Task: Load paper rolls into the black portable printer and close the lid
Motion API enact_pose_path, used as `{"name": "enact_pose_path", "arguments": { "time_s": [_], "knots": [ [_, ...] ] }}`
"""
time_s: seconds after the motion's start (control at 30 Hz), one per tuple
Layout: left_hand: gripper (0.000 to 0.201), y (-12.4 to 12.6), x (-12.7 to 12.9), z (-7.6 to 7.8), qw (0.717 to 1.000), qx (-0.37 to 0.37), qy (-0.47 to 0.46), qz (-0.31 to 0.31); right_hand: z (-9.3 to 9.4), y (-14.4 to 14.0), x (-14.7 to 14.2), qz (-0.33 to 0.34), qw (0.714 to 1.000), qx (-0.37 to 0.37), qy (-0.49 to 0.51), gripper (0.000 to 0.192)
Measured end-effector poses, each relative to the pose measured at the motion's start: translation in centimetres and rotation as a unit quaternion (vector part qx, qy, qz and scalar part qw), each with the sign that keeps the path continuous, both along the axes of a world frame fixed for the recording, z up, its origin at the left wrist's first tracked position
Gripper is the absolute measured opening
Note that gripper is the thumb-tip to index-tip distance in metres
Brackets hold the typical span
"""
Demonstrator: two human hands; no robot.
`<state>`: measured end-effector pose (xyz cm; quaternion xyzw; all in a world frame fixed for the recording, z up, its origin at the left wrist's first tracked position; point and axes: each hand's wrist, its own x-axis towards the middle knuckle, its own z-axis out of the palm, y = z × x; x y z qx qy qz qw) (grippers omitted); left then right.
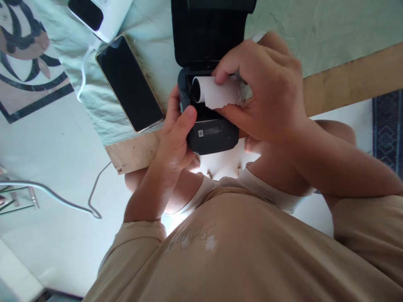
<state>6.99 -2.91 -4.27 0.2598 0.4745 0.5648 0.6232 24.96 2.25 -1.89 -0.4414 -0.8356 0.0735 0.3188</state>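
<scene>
A small black printer [214,136] sits at the edge of a cloth-covered surface with its lid [208,33] swung open and away from me. A white paper roll [217,92] lies in the open compartment, its torn loose end hanging toward the front. My left hand [176,134] grips the printer's left side, thumb pressed on the front rim. My right hand [267,84] is closed over the roll, fingers on top and thumb beneath it.
A smartphone [129,84] with a dark screen lies left of the printer on pale green cloth [315,25]. Behind it is a white device [103,14] with a white cable. A wooden edge [346,84] borders the surface. A grey cable [63,199] runs across the floor.
</scene>
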Motion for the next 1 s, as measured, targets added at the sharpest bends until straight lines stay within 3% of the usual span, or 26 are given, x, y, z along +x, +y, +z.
{"name": "enact_pose_path", "arguments": {
  "time_s": [0.17,0.37,0.43,0.5,0.57,0.63,0.8,1.0],
  "knots": [
    [0.054,0.0,0.1,-0.3,1.000,0.018,0.009,0.004,-0.2,0.2,0.1,0.022,0.999,-0.030,-0.017,0.019],
    [0.055,-0.1,0.1,-0.1,0.999,0.011,0.039,0.011,1.0,0.6,0.1,0.046,0.987,-0.151,-0.013,0.032],
    [0.057,-0.1,0.1,0.1,0.999,-0.009,0.032,0.015,1.1,0.4,0.1,0.049,0.991,-0.121,-0.010,0.037],
    [0.057,0.0,0.1,0.4,1.000,-0.027,0.006,0.013,0.4,0.1,0.0,0.094,0.994,-0.029,0.038,0.035],
    [0.054,0.1,0.1,0.6,0.999,-0.034,-0.025,0.003,-0.7,0.0,-0.2,0.156,0.977,0.082,0.117,0.021],
    [0.052,0.1,0.0,0.7,0.998,-0.038,-0.042,-0.007,-1.8,-0.1,-0.5,0.183,0.961,0.127,0.165,0.013],
    [0.064,-0.2,-0.3,0.8,0.998,-0.039,-0.045,0.000,-2.1,0.3,-0.6,0.217,0.950,0.100,0.202,0.029],
    [0.068,-0.5,-0.3,0.6,0.999,-0.034,-0.031,-0.011,-1.4,0.3,-0.3,0.140,0.980,0.026,0.138,0.027]
  ]
}}
